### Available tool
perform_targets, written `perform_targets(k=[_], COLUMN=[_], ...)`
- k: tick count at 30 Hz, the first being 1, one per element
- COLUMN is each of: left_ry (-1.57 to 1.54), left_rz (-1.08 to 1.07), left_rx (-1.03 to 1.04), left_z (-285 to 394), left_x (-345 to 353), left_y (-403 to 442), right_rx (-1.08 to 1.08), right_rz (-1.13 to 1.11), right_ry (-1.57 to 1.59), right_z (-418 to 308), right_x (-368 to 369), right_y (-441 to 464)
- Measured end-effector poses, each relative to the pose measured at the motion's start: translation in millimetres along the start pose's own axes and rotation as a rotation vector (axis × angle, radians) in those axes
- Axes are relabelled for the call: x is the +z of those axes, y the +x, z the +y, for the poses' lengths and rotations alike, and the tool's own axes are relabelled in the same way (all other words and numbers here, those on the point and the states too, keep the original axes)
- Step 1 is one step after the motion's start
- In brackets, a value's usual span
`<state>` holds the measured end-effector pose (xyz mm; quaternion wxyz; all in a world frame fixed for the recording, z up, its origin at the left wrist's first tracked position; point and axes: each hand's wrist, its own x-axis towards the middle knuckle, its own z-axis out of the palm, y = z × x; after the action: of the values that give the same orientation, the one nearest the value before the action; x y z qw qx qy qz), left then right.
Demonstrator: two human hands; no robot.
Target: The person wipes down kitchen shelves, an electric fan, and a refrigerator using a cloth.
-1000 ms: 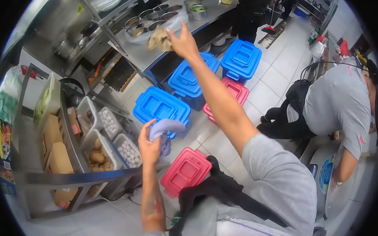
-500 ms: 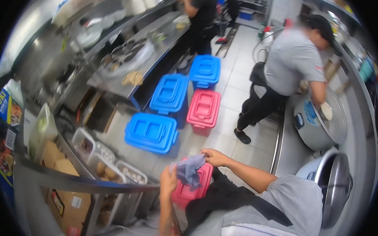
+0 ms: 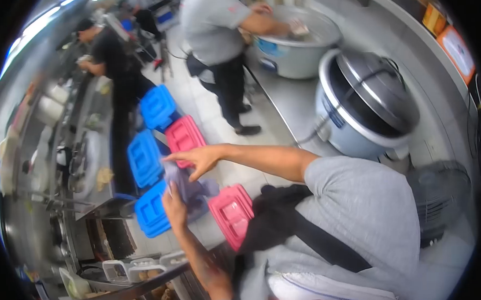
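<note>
One cloth [image 3: 190, 188] hangs between hands, before the near blue bin [image 3: 148, 210], apparently being opened out. Left hand [image 3: 176, 206] grips it; whether the right hand [image 3: 200, 160] pinches its top, I cannot tell. Next seems to need firm edges. Its long axis slopes toward the near red bin [image 3: 232, 214].

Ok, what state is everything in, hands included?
Purple cloth: bunched, held
Left hand: closed on the cloth
Right hand: open, spread
Tan cloth: crumpled
Blue bins: covered
Red bins: covered
Nearer pot: lid tilted, ajar
Farther pot: uncovered
</note>
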<state>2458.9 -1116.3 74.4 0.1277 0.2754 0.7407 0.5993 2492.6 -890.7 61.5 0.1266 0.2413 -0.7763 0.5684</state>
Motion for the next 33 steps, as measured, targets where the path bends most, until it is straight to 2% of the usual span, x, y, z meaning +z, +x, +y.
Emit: perform_targets(k=[1,2,3,4,5,7,8,9,10,11,12,13,15,17,18,19,20,21,23,25,27,28,29,30,31,33], left_ry=[0.228,0.258,0.038,0.043,0.038,-0.009,0.089,0.344,0.347,0.312,0.324,0.271,0.104,0.056,-0.019,-0.100,-0.362,-0.558,0.121,-0.192,-0.377,-0.367,-0.357,-0.367,-0.413,-0.406], left_rz=[-0.107,-0.198,-0.236,-0.175,-0.116,-0.102,-0.141,0.007,-0.114,0.088,-0.085,-0.317,-0.398,-0.538,-0.523,-0.501,-0.398,-0.316,-0.451,-0.552,-0.488,-0.318,-0.144,-0.211,-0.266,-0.637], left_rx=[-0.004,-0.020,-0.063,0.010,0.095,-0.036,-0.111,-0.063,-0.260,-0.165,-0.188,-0.118,-0.238,-0.326,-0.298,-0.264,-0.237,-0.303,0.001,-0.148,-0.229,-0.311,-0.385,-0.349,-0.341,-0.359], left_z=[12.7,6.6,16.0,22.8,31.2,38.8,18.7,-5.4,-2.8,-18.4,-39.9,-50.9,-68.1,-77.2,-78.6,-62.4,-49.4,-45.5,-99.8,-107.6,-146.9,-142.1,-136.3,-150.3,-144.7,-133.5], left_x=[1.3,0.7,6.9,11.4,16.1,6.9,-19.1,-27.2,-36.6,-21.3,-32.9,-37.3,-27.5,-21.7,-17.5,-3.7,11.5,21.3,11.6,39.5,45.6,51.1,58.6,54.9,59.4,53.3], left_y=[8.6,20.1,23.6,24.6,27.0,27.6,34.0,31.7,32.0,20.8,26.1,33.2,29.9,36.2,36.6,30.0,17.3,9.7,24.5,14.7,15.3,4.1,-4.5,-3.9,-11.4,-7.7], right_rx=[0.038,0.125,0.203,0.108,0.120,0.481,0.587,0.608,0.556,0.503,0.495,0.494,0.692,0.773,0.800,0.666,0.592,0.488,0.607,0.862,0.758,0.754,0.883,1.007,0.998,0.835], right_rz=[0.028,-0.053,-0.135,-0.041,-0.019,0.074,0.001,0.043,0.196,0.366,0.398,0.415,0.285,0.176,0.130,0.212,0.469,0.720,0.549,0.198,0.406,0.429,0.718,1.010,1.021,1.093], right_ry=[0.037,-0.038,-0.112,-0.215,-0.205,-0.114,-0.060,-0.068,0.005,0.048,-0.071,-0.194,-0.348,-0.343,-0.385,-0.381,-0.067,0.249,-0.178,-0.263,-0.442,-0.440,-0.459,-0.471,-0.471,-0.337], right_z=[-1.5,3.0,10.0,15.8,18.6,33.5,31.4,34.8,40.3,41.4,37.6,35.9,9.5,-10.4,-28.9,-33.3,-37.3,-49.1,-61.9,-55.3,-19.2,-28.9,-39.1,-51.5,-56.0,-61.4], right_x=[6.0,4.7,5.0,4.8,0.8,7.9,-4.6,-10.6,-4.7,-5.6,-10.5,-14.8,-33.1,-55.5,-66.9,-73.3,-72.3,-67.6,-52.7,-27.5,-0.6,5.9,12.7,17.8,17.8,3.0], right_y=[-10.6,-16.8,-25.9,-45.3,-60.6,-97.5,-106.4,-114.6,-127.5,-141.2,-150.9,-154.6,-158.3,-167.4,-168.9,-173.9,-176.9,-179.1,-185.8,-187.3,-202.9,-208.4,-217.1,-227.1,-239.5,-255.4])
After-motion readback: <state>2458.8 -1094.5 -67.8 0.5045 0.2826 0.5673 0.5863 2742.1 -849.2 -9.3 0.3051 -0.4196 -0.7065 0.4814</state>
